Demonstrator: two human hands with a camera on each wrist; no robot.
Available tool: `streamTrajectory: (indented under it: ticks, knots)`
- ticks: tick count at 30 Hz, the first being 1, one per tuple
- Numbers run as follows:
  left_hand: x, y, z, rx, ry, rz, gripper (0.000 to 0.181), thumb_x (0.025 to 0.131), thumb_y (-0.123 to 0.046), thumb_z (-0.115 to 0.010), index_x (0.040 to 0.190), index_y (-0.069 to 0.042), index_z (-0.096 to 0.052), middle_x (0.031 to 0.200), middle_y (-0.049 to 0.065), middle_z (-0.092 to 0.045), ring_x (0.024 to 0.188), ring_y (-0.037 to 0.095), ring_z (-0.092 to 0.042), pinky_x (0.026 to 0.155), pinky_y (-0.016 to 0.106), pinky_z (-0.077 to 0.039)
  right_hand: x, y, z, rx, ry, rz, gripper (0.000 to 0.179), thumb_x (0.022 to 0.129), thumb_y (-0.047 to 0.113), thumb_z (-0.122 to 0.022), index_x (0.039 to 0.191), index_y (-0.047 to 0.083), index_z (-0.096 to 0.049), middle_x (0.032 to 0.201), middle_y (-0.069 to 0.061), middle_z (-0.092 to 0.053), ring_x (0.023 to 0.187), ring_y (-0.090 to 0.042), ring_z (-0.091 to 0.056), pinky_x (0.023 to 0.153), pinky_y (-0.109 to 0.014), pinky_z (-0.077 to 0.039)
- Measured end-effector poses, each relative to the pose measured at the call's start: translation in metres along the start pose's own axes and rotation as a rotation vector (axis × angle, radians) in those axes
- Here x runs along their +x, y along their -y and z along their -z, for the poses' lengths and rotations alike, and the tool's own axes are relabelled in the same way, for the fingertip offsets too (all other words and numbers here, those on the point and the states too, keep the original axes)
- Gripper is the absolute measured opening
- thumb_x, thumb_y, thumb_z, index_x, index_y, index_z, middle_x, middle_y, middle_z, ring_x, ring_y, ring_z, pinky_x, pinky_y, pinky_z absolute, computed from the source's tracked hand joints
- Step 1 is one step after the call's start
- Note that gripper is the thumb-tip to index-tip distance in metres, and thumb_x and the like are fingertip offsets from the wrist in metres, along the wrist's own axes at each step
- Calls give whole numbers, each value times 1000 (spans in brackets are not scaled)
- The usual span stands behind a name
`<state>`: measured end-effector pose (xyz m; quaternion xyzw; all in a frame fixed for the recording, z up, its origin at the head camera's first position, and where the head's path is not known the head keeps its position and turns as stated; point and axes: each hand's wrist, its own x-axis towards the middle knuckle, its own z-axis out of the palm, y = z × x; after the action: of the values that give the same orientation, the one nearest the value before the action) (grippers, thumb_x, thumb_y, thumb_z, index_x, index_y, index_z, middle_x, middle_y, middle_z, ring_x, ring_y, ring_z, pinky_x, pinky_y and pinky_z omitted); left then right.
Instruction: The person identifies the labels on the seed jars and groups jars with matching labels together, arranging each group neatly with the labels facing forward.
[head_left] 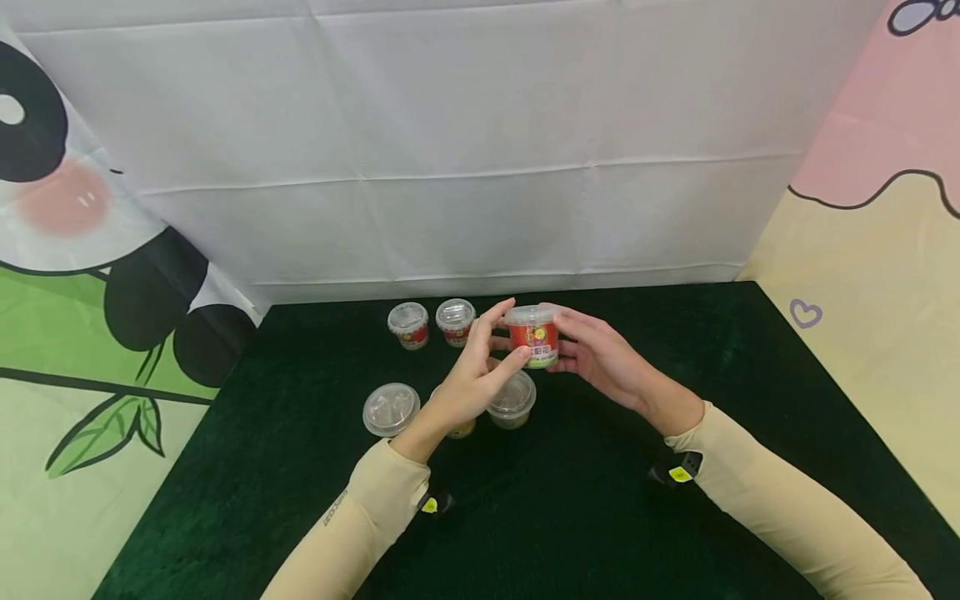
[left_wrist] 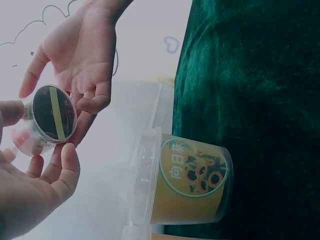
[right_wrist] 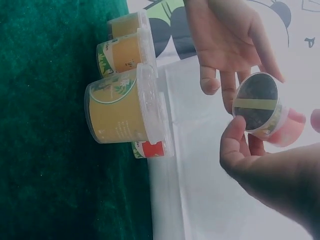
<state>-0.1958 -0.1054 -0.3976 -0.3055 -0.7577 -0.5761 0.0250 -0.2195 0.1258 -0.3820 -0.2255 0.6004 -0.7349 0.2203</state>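
Both hands hold a small clear plastic cup point(head_left: 534, 340) with a red and green label and a clear lid, raised above the dark green cloth. My left hand point(head_left: 476, 375) has its thumb against the cup's front, with fingers behind it. From the other side, my right hand point(head_left: 609, 367) grips it between thumb and fingers. Both wrist views show the cup's underside point(left_wrist: 45, 117), dark with a yellow-green strip across it. Just below the hands stands a larger lidded tub point(head_left: 512, 402) with a yellow label; its sunflower picture point(left_wrist: 200, 175) shows in the left wrist view.
Two small red-labelled cups point(head_left: 408, 327) point(head_left: 456, 323) stand at the back. Nearer stand a wide-lidded tub point(head_left: 388, 408) and another tub point(head_left: 462, 430), mostly hidden by the left arm. A white cloth wall point(head_left: 465, 225) rises behind the green table cloth point(head_left: 570, 517).
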Motion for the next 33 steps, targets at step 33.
streamTrajectory:
  ticks: [33]
  knots:
    - [-2, 0, 4, 3, -54, 25, 51, 110, -23, -44, 158, -24, -27, 144, 11, -34, 125, 30, -47, 96, 51, -51, 2, -3, -2, 56, -19, -21, 56, 109, 35, -45, 157, 9, -31, 144, -12, -43, 121, -27, -52, 101, -41, -46]
